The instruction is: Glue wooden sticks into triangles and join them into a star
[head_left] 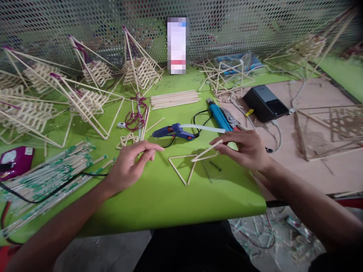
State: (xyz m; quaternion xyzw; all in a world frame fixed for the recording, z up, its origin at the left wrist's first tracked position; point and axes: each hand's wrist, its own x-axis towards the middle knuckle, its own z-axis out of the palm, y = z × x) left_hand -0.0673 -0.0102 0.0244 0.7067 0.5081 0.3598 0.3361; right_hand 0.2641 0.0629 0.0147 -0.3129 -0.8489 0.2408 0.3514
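Note:
My right hand (244, 149) pinches a short wooden stick (208, 150) between thumb and fingertips. The stick slants over the right corner of a small wooden-stick triangle (177, 172) lying on the green table; whether they touch, I cannot tell. Another short stick (210, 156) lies under the held one. To the left of the triangle, my left hand (132, 162) hovers with its index finger stretched out and nothing visible in it. Beyond both hands lies a blue glue gun (167, 131), a whitish glue stick (202, 127) reaching from its back toward my right hand.
Pyramid-shaped stick frames (140, 71) stand at the back left. Long sticks (176, 99) lie bundled mid-table near purple cord (136, 117). Blue-handled pruning shears (221, 115) and a black device (265, 102) are at right. Wrapped chopsticks (65, 173) cover the left. A phone-like screen (177, 45) stands behind.

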